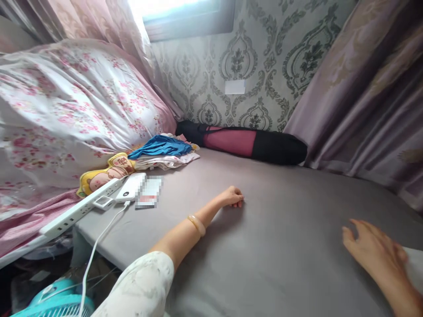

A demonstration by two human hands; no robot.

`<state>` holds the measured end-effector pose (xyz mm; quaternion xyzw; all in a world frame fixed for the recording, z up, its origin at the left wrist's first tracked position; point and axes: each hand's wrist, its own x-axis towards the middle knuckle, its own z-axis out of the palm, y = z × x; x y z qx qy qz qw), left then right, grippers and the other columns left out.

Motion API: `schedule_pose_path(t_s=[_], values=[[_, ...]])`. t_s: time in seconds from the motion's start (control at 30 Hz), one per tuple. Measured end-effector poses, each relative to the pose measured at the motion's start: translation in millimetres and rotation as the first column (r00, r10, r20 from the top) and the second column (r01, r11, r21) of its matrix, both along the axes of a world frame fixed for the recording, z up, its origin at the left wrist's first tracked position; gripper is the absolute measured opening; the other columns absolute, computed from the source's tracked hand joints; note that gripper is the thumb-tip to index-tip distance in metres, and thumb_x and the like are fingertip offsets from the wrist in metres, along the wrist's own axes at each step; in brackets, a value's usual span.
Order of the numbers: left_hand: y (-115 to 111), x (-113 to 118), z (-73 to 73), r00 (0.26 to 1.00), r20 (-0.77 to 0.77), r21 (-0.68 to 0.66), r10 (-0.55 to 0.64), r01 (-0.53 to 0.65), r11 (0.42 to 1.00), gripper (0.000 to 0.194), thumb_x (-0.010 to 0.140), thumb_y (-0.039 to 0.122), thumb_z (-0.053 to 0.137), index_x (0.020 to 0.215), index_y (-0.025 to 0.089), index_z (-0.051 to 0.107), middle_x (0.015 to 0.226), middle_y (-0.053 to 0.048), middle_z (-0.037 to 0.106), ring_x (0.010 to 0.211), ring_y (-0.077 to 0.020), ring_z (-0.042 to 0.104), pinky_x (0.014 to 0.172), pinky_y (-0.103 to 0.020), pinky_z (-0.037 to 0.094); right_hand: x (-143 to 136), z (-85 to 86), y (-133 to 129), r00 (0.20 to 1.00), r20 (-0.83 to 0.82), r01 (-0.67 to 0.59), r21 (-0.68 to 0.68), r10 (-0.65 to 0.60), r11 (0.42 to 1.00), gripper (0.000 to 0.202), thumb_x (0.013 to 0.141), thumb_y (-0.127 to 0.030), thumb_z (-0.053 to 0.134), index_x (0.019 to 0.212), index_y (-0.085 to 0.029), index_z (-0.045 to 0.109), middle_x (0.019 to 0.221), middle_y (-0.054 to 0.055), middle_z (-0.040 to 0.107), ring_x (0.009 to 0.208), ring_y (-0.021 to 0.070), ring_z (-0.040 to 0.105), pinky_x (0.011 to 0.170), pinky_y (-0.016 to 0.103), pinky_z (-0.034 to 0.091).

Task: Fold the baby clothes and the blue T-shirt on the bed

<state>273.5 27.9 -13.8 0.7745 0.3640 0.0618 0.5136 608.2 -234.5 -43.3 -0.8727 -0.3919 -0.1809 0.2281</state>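
My left hand is over the middle of the grey sheet, its fingers curled together. Whatever may be inside those fingers is hidden. A pale bangle circles the left forearm. At the right side, my right hand is held with thumb and forefinger apart, slightly blurred, with nothing visible between them. Just beyond it, at the picture's edge, shows part of a white thing that I cannot identify.
Left of my arm lie a power strip, a white power bank with a cable and a pixelated card. Behind them are a yellow plush and folded clothes. A black-and-red long bag lies along the wall; a turquoise fan stands below.
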Motion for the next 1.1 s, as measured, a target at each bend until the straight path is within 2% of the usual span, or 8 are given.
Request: schedule_pose_path(t_s=[0.2,0.33,0.47,0.63,0.8,0.97,1.03,1.1], values=[[4.1,5.6,-5.3,1.0,0.018,-0.006,0.01,-0.01,1.0,0.018,0.087,0.016,0.048,0.08,0.013,0.065,0.059,0.001,0.063,0.044,-0.0068,0.048,0.05,-0.02,0.042,-118.4,11.3,106.6,0.946,-0.121,-0.321,-0.196,0.302,0.926,0.031,0.09,-0.02,0.044,0.103,-0.012,0.071,0.098,0.016,0.071,0.094,0.0252,0.065,0.087,0.035,0.045],[10.8,-6.1,5.3,0.994,0.038,-0.082,0.1,-0.097,0.992,0.016,0.086,0.015,0.052,0.074,0.012,0.064,0.061,-0.002,0.066,0.045,-0.0066,0.051,0.05,-0.019,0.043,-185.9,17.1,154.0,0.915,-0.201,-0.392,-0.239,0.349,0.888,0.03,0.095,-0.018,0.04,0.103,-0.014,0.069,0.101,0.012,0.071,0.096,0.0218,0.064,0.083,0.029,0.043],[39.7,-40.1,17.6,0.961,0.088,-0.029,0.264,-0.262,0.965,0.014,0.087,0.018,0.053,0.08,0.012,0.063,0.069,-0.004,0.069,0.049,-0.0064,0.053,0.05,-0.017,0.04,-226.0,18.1,175.8,0.9,-0.278,-0.409,-0.266,0.337,0.873,0.026,0.096,-0.021,0.044,0.105,-0.017,0.068,0.106,0.01,0.07,0.096,0.0205,0.064,0.077,0.028,0.041],[98.2,-114.1,43.5,0.874,0.188,0.069,0.449,-0.467,0.881,0.013,0.083,0.026,0.056,0.082,0.014,0.06,0.078,-0.007,0.07,0.059,-0.0086,0.056,0.05,-0.016,0.037,-237.2,12.4,180.4,0.915,-0.245,-0.383,-0.278,0.32,0.881,0.025,0.097,-0.024,0.044,0.103,-0.018,0.068,0.105,0.01,0.069,0.094,0.0214,0.063,0.074,0.029,0.039],[151.2,-194.2,77.2,0.677,0.336,0.201,0.654,-0.73,0.653,0.013,0.072,0.026,0.061,0.078,0.014,0.062,0.072,-0.006,0.069,0.063,-0.0148,0.059,0.057,-0.024,0.043,-233.7,4.3,180.8,0.917,-0.224,-0.38,-0.237,0.331,0.894,0.024,0.096,-0.024,0.045,0.101,-0.019,0.068,0.101,0.009,0.069,0.09,0.0216,0.061,0.072,0.03,0.038],[191.3,-260.4,95.6,0.497,0.35,0.474,0.794,-0.825,0.308,0.011,0.064,0.015,0.062,0.074,0.015,0.064,0.076,-0.006,0.069,0.082,-0.0217,0.061,0.079,-0.031,0.046,-233.2,0.7,181.9,0.917,-0.211,-0.381,-0.218,0.338,0.899,0.023,0.095,-0.023,0.045,0.098,-0.019,0.067,0.097,0.008,0.068,0.088,0.0205,0.06,0.072,0.03,0.037],[201.2,-279.9,98.3,0.453,0.309,0.548,0.836,-0.803,0.233,0.013,0.061,0.011,0.062,0.073,0.016,0.064,0.079,-0.006,0.068,0.089,-0.0248,0.061,0.087,-0.035,0.044,-233.1,-0.2,182.0,0.919,-0.201,-0.381,-0.22,0.34,0.898,0.022,0.095,-0.023,0.045,0.098,-0.019,0.067,0.096,0.008,0.068,0.087,0.0203,0.06,0.073,0.03,0.037],[207.3,-293.6,99.9,0.445,0.272,0.586,0.853,-0.78,0.22,0.013,0.059,0.011,0.064,0.071,0.016,0.062,0.08,-0.008,0.067,0.095,-0.0286,0.059,0.093,-0.04,0.041,-233.1,-0.9,181.8,0.919,-0.193,-0.382,-0.225,0.343,0.897,0.022,0.096,-0.023,0.045,0.099,-0.019,0.067,0.096,0.008,0.068,0.088,0.0207,0.06,0.074,0.03,0.037]])
